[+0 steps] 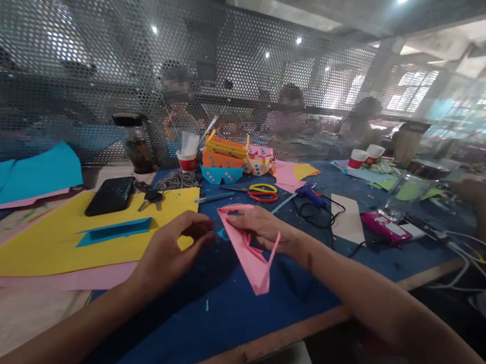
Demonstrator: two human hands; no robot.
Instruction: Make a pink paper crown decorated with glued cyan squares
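My right hand (259,223) is closed on a folded pink paper piece (247,256), thumb inside its fold. The piece is long, with a narrow strip sticking up near its lower end. To its left, my left hand (178,239) is curled, thumb and index fingertips close together. A speck of blue shows at these tips, too small to make out. A small blue paper scrap (221,234) lies between the hands. Beyond them are scissors (263,192) with red and yellow handles and a blue pen (213,198). A blue folded strip (114,231) lies left, on yellow paper (48,245).
A phone (110,195), keys (152,198) and a lidded jar (136,144) stand or lie at left. Folded paper boxes (224,163) sit by a paper cup (187,160). At right are a corded glue gun (311,195), a magenta device (385,227) and another person's hands (475,193).
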